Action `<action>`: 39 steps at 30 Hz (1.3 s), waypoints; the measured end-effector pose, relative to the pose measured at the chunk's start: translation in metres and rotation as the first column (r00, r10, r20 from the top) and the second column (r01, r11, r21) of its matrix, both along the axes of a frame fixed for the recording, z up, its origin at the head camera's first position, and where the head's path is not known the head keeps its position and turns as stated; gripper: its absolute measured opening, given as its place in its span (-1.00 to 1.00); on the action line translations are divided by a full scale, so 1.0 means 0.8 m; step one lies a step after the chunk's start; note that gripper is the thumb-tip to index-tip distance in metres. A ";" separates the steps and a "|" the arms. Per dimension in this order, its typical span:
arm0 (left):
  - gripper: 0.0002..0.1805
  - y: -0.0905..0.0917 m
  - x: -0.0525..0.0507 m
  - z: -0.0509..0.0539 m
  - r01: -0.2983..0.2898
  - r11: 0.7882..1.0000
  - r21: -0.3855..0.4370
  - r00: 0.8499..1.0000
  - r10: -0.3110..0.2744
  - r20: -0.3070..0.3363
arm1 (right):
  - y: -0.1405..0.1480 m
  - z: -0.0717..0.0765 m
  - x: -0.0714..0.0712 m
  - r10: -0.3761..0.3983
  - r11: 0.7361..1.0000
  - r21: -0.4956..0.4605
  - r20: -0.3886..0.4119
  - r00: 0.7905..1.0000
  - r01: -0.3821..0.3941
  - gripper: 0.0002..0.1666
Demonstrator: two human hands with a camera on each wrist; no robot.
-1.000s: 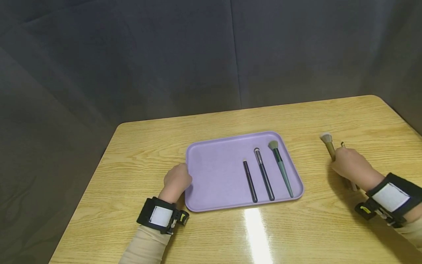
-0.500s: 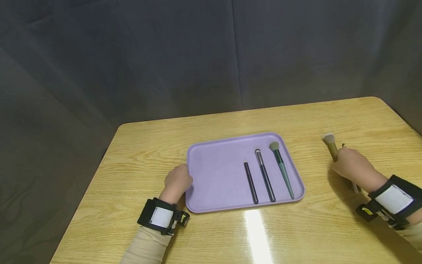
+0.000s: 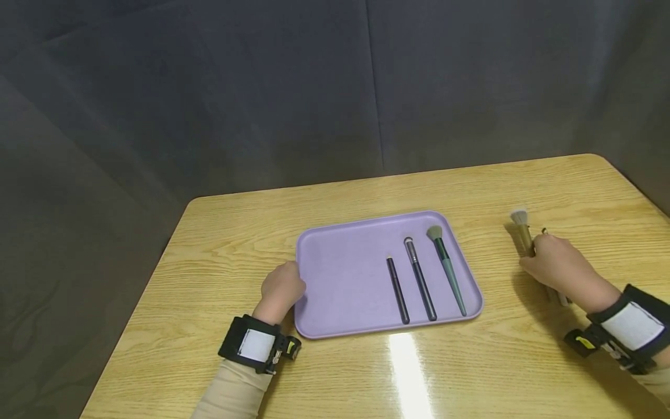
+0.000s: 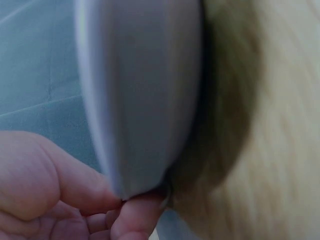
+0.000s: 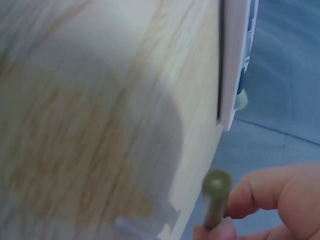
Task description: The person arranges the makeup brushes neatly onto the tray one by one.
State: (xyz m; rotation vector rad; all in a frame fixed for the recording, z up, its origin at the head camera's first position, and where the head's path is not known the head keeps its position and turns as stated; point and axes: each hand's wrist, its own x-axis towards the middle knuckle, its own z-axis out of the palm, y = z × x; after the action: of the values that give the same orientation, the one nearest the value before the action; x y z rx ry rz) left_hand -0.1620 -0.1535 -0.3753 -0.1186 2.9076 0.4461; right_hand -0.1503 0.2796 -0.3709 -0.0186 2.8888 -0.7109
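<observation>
At the left edge of a lilac tray [image 3: 340,279], my left hand [image 3: 283,286] pinches the rim; thumb and finger meet on it in the left wrist view. Within the tray, three makeup brushes lie side by side: a short dark one [image 3: 398,290], a longer dark one with a silver ferrule [image 3: 421,278], and a green one [image 3: 449,270]. To the tray's right, my right hand [image 3: 562,266] pinches a makeup brush with an olive handle [image 5: 216,200] and pale bristles [image 3: 519,217]. Under this hand, other brush handles [image 3: 563,299] show on the table, mostly hidden.
The wooden table [image 3: 235,233] carries everything, with its far edge against a dark grey cloth [image 3: 262,105]. A bright light reflection [image 3: 409,372] lies on the tabletop in front of the tray. Each wrist wears a black strap with a camera.
My right hand has shifted slightly left and turned the olive-handled brush a little; a shadow now shows beside its bristles. The left hand and the tray have stayed in place.
</observation>
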 end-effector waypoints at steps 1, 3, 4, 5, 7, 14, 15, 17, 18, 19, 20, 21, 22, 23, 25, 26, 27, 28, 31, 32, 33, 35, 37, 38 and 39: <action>-0.77 0.000 0.000 0.000 0.000 1.000 -0.001 1.000 0.000 0.000 | -0.001 0.001 0.000 0.006 1.000 -0.008 -0.009 1.000 -0.006 -0.76; -0.76 0.000 -0.001 0.000 0.000 1.000 -0.004 1.000 0.000 0.000 | -0.004 0.003 0.001 0.021 1.000 -0.016 -0.028 0.999 -0.022 -0.76; -0.76 0.000 -0.001 0.000 0.000 1.000 -0.005 1.000 0.000 0.000 | -0.005 0.003 0.001 0.027 0.999 -0.020 -0.037 0.999 -0.028 -0.75; -0.76 0.000 -0.001 0.000 0.000 1.000 -0.007 1.000 0.000 0.000 | -0.006 0.004 0.001 0.031 0.999 -0.025 -0.045 0.998 -0.033 -0.76; -0.76 0.000 -0.001 0.000 -0.002 1.000 -0.009 1.000 0.002 0.002 | -0.010 0.004 0.002 0.036 0.999 -0.031 -0.062 0.997 -0.038 -0.76; -0.75 0.000 -0.002 0.000 -0.005 1.000 -0.007 1.000 0.005 0.008 | -0.024 0.005 0.004 0.059 0.997 -0.048 -0.122 0.991 -0.065 -0.79; -0.75 0.000 -0.002 0.000 -0.004 1.000 -0.007 1.000 0.004 0.008 | -0.026 0.005 0.004 0.065 0.996 -0.047 -0.126 0.990 -0.071 -0.78; -0.74 0.001 -0.002 0.000 -0.006 1.000 -0.009 1.000 0.006 0.012 | -0.031 0.007 0.005 0.073 0.996 -0.043 -0.133 0.988 -0.080 -0.78; -0.74 0.000 -0.002 0.000 -0.006 1.000 -0.010 1.000 0.006 0.012 | -0.034 0.008 0.005 0.075 0.996 -0.043 -0.131 0.989 -0.082 -0.78; -0.74 0.000 -0.002 0.000 -0.007 1.000 -0.012 1.000 0.007 0.012 | -0.036 0.009 0.005 0.077 0.996 -0.042 -0.129 0.989 -0.083 -0.77; -0.74 0.001 -0.002 0.000 -0.007 1.000 -0.012 1.000 0.007 0.012 | -0.038 0.009 0.005 0.078 0.996 -0.043 -0.126 0.989 -0.084 -0.76; -0.74 0.001 -0.002 0.000 -0.007 1.000 -0.013 1.000 0.008 0.014 | -0.041 0.010 0.005 0.080 0.995 -0.044 -0.123 0.989 -0.086 -0.74; -0.74 0.001 -0.002 0.000 -0.008 1.000 -0.014 1.000 0.008 0.015 | -0.043 0.010 0.006 0.081 0.995 -0.047 -0.123 0.989 -0.087 -0.73; -0.74 0.001 -0.002 0.000 -0.008 1.000 -0.014 1.000 0.008 0.015 | -0.045 0.010 0.006 0.082 0.995 -0.049 -0.121 0.989 -0.089 -0.73; -0.74 0.000 -0.002 0.000 -0.006 1.000 -0.014 1.000 0.006 0.014 | -0.049 0.011 0.006 0.086 0.994 -0.053 -0.117 0.989 -0.093 -0.71; -0.74 0.000 -0.002 0.000 -0.005 1.000 -0.015 1.000 0.005 0.013 | -0.051 0.011 0.006 0.088 0.994 -0.057 -0.113 0.990 -0.095 -0.70; -0.73 0.000 -0.002 0.000 -0.005 1.000 -0.016 1.000 0.005 0.014 | -0.053 0.011 0.006 0.090 0.994 -0.060 -0.110 0.990 -0.097 -0.71; -0.73 0.000 -0.003 -0.001 -0.005 1.000 -0.016 1.000 0.005 0.014 | -0.055 0.012 0.006 0.090 0.993 -0.063 -0.105 0.990 -0.097 -0.70; -0.74 0.000 -0.003 -0.001 -0.003 1.000 -0.017 1.000 0.003 0.012 | -0.060 0.013 0.005 0.094 0.993 -0.068 -0.092 0.991 -0.100 -0.69; -0.74 -0.001 -0.003 -0.001 -0.002 1.000 -0.016 1.000 0.003 0.013 | -0.062 0.014 0.005 0.096 0.992 -0.070 -0.089 0.991 -0.102 -0.68; -0.74 -0.001 -0.003 -0.001 -0.002 1.000 -0.016 1.000 0.003 0.014 | -0.064 0.015 0.006 0.098 0.992 -0.073 -0.086 0.991 -0.104 -0.67; -0.74 -0.002 -0.003 -0.001 -0.001 1.000 -0.015 1.000 0.001 0.014 | -0.067 0.016 0.006 0.103 0.991 -0.080 -0.081 0.991 -0.109 -0.66; -0.74 -0.002 -0.003 -0.001 0.000 1.000 -0.015 1.000 0.000 0.016 | -0.070 0.017 0.006 0.105 0.990 -0.085 -0.074 0.992 -0.111 -0.62; -0.74 -0.002 -0.003 -0.001 0.000 1.000 -0.016 1.000 0.001 0.017 | -0.072 0.018 0.006 0.104 0.990 -0.088 -0.070 0.992 -0.110 -0.60; -0.73 -0.002 -0.003 0.000 0.000 1.000 -0.016 1.000 0.001 0.018 | -0.074 0.019 0.006 0.103 0.990 -0.092 -0.066 0.992 -0.109 -0.59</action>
State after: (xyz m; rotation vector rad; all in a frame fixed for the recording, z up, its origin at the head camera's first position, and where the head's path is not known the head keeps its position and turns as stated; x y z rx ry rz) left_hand -0.1645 -0.1549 -0.3754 -0.1252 2.8941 0.4197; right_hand -0.1452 0.2206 -0.3560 -0.2083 2.8828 -0.8414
